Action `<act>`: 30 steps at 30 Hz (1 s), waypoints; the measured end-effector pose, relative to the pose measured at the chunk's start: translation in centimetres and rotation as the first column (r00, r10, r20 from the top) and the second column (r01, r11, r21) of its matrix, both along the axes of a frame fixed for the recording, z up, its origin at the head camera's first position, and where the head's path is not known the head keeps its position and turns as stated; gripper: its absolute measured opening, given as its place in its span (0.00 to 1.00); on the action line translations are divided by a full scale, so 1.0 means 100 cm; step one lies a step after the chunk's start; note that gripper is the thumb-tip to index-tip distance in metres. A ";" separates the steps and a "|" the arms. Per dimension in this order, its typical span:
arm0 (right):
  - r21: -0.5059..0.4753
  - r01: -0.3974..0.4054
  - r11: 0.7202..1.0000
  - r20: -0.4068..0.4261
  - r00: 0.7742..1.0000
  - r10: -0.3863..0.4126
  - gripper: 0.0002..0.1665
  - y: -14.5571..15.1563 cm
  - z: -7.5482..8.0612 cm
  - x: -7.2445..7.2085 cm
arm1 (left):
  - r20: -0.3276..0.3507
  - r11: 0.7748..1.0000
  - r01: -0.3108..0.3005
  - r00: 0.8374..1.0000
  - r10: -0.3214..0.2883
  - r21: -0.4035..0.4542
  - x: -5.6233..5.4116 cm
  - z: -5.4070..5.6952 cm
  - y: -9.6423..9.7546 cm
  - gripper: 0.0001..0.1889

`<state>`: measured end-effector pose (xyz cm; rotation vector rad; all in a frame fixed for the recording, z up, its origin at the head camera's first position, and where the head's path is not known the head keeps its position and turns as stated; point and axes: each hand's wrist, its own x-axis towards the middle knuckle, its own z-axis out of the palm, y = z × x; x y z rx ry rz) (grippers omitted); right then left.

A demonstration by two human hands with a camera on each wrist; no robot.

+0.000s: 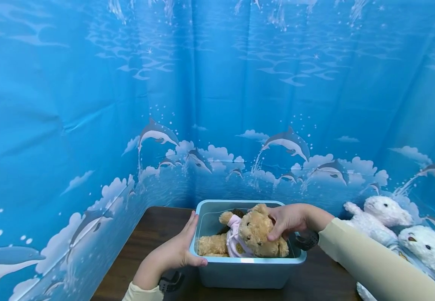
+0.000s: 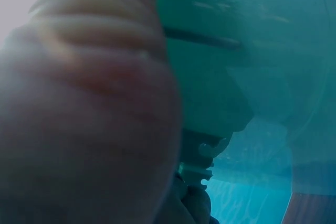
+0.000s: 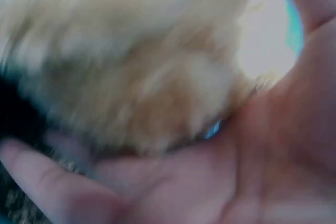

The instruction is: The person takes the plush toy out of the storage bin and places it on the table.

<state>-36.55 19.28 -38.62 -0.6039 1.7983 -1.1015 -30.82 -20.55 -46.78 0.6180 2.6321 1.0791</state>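
A light-brown teddy bear in a pale pink hoodie lies on its side in a light-blue plastic bin. My right hand grips the bear's head from the right, with the thumb near its face. In the right wrist view, blurred tan fur of the teddy bear fills the space beside my palm. My left hand rests against the bin's left side, fingers straight along the wall and thumb at the front rim. Something dark brown and furry shows behind the bear, mostly hidden.
Two white plush bears lie to the right of the bin, partly behind my right sleeve. The bin stands on a dark wooden table. A blue dolphin-print curtain hangs around the table's back and left.
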 end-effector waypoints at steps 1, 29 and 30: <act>0.006 0.041 0.999 -0.014 0.999 -0.041 0.60 -0.003 0.002 0.007 | 0.000 1.000 -0.002 1.000 0.002 0.002 0.000 0.000 0.000 0.80; -0.830 0.453 0.326 -0.293 0.144 -0.945 0.43 0.029 0.063 0.154 | 0.012 0.999 0.036 0.999 -0.036 -0.001 0.002 0.001 0.001 0.78; -0.858 0.438 0.267 -0.237 0.123 -0.964 0.43 0.030 0.062 0.157 | 0.013 0.999 0.036 0.999 -0.036 -0.001 0.002 0.001 0.001 0.78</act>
